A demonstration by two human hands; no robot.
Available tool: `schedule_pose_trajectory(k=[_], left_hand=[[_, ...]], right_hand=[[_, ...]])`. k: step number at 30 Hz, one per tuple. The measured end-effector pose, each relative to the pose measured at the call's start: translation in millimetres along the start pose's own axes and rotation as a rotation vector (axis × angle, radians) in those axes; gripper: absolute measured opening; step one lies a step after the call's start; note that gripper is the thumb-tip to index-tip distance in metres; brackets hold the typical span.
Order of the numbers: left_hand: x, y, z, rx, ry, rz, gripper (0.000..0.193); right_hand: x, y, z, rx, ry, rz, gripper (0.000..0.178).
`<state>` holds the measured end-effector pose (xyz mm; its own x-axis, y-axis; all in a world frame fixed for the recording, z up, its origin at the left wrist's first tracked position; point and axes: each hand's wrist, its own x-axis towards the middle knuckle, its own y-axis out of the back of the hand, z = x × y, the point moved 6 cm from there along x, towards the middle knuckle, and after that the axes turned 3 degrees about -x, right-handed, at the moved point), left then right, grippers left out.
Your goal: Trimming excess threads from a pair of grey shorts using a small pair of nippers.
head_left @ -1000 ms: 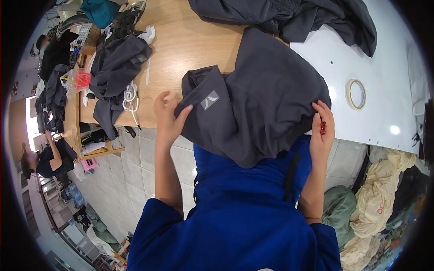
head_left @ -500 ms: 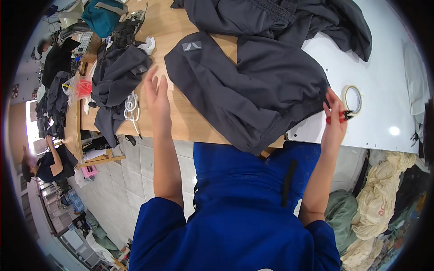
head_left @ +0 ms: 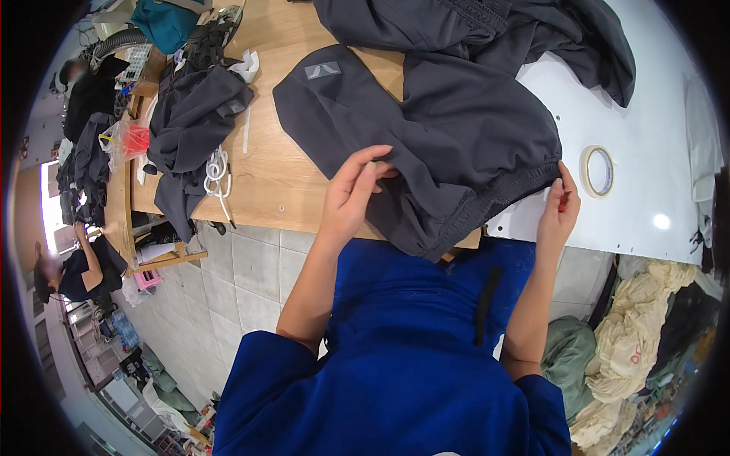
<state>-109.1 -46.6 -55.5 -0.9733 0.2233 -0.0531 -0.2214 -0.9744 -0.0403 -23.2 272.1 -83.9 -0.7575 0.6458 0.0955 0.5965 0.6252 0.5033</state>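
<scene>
A pair of dark grey trousers (head_left: 471, 114) with a gathered elastic waistband (head_left: 502, 194) lies folded across the table before me. One part of it bears a small light grey patch (head_left: 323, 71). My left hand (head_left: 351, 194) is over the near-left part of the cloth, thumb and fingers apart, holding nothing that I can see. At the waistband's right end is my right hand (head_left: 561, 201), its fingertips against the fabric edge. Red-handled snips (head_left: 563, 204) are tucked in that hand, mostly hidden by the fingers.
A roll of tape (head_left: 597, 172) lies on the white tabletop at right. More dark garments (head_left: 563, 38) cover the far side. At left are a grey garment (head_left: 194, 114) and a white cord (head_left: 217, 178). Cream cloth (head_left: 631, 334) is heaped below right. Other people are at far left.
My left hand has come right, from the bare wood onto the trousers. The snips, whose black tips stuck out of my right hand, now show only a bit of red.
</scene>
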Motion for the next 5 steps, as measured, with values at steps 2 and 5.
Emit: schedule_pose_trajectory(k=[2,5], left_hand=[[6.4,1.6,0.7,-0.028,0.027,0.012,0.027],[12.7,8.2,-2.3,-0.086,0.071,0.063,0.026]], right_hand=[[-1.9,-1.4,-5.0,-0.239,0.106,0.016,0.028],[-1.2,-0.3,-11.1,-0.269,0.250,0.063,0.030]])
